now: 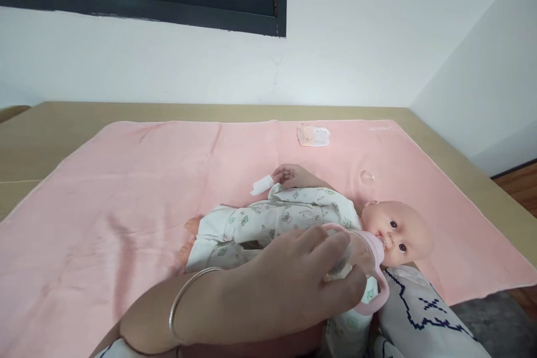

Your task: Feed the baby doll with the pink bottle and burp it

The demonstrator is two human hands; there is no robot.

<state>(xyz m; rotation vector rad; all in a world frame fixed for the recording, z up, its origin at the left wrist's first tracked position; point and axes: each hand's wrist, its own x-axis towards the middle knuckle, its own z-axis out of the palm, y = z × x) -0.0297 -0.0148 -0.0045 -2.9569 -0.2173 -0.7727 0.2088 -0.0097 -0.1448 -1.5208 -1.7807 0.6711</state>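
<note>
A baby doll (285,217) in a white printed outfit lies on its back, its head to the right. From the lower left, my left hand (310,274), a bracelet on its wrist, is wrapped round a pink-rimmed baby bottle (375,246) with loop handles. The bottle's teat is at the doll's mouth. My right sleeve (423,313) runs under the doll's head. Past the doll's far side, my right hand (293,175) shows, fingers curled against the doll's sleeve. A small white folded piece (262,185) sits by its fingertips; I cannot tell whether it is held.
A pink cloth (159,179) covers much of the wooden table (210,112). On it lie a small clear-and-white packet (314,136) near the back and a clear round piece (367,177) beyond the doll's head. A white wall with a dark-framed window (268,5) rises behind.
</note>
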